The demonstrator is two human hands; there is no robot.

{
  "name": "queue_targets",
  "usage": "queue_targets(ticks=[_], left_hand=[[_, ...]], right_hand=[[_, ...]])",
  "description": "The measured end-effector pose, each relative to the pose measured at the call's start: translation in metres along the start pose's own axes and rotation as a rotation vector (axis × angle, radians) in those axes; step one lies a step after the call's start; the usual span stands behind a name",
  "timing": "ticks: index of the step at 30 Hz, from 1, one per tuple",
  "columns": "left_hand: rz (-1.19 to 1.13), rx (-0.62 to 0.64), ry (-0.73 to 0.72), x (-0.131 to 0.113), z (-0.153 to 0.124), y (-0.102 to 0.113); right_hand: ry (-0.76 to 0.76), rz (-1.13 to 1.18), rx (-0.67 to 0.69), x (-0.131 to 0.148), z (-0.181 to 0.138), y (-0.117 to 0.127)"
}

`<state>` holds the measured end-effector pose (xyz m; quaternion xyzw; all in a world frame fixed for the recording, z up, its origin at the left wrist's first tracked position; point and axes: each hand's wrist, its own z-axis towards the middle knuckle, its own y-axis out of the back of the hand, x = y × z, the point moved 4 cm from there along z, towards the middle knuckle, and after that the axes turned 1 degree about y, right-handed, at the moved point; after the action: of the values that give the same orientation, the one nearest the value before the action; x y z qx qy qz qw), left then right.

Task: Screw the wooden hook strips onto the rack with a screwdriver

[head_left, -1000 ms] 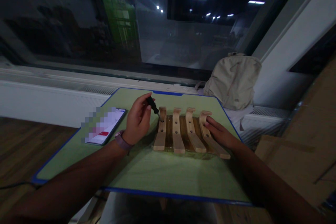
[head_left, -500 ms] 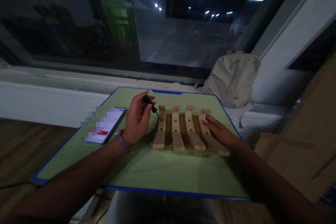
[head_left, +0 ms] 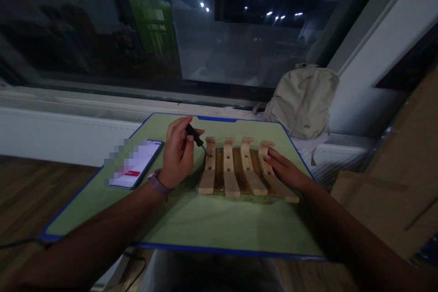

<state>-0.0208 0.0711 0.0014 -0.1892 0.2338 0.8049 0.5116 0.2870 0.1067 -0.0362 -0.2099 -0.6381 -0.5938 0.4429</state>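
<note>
My left hand (head_left: 178, 153) has its fingers round the black handle of a screwdriver (head_left: 194, 135). The thin shaft slants down to the right, its tip at the upper hole of the leftmost wooden hook (head_left: 207, 181). Several such pale, curved hooks with screw holes stand side by side on a brown, shiny backing board (head_left: 219, 164), making a hook rack. At the rack's right end, my right hand (head_left: 286, 169) grips the rightmost hook (head_left: 266, 154), fingertips against its side. Part of that hand's grip is hidden behind the hook.
The rack lies on a small green table (head_left: 191, 223) with a blue edge. A phone (head_left: 138, 164) with a lit screen lies left of my left hand. Behind stand a beige backpack (head_left: 303, 100) and a dark window (head_left: 205, 50); a cardboard box (head_left: 369, 210) is at the right.
The fingers of my left hand have shifted round the screwdriver handle, and that hand has moved slightly left. The tip stays at the same hole. My right hand and the rack look unmoved.
</note>
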Motion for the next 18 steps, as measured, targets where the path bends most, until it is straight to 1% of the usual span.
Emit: queue_targets(ticks=[4,9,14,18], left_hand=[[0.019,-0.005,-0.007,-0.0021,0.0016,0.0028],[0.125,-0.036,-0.038,-0.0023,0.0010,0.0052],[-0.104,-0.007,0.033,-0.0004,-0.0015,-0.0009],[-0.128,0.030,0.043,-0.0031,-0.0002,-0.0032]], right_hand=[[0.002,0.004,0.000,0.0011,-0.0004,0.0011],[-0.011,-0.028,0.014,-0.0006,-0.0005,0.0010],[-0.008,-0.001,-0.001,-0.0022,0.0001,0.0001],[-0.003,-0.003,-0.016,-0.0046,0.0001,0.0003]])
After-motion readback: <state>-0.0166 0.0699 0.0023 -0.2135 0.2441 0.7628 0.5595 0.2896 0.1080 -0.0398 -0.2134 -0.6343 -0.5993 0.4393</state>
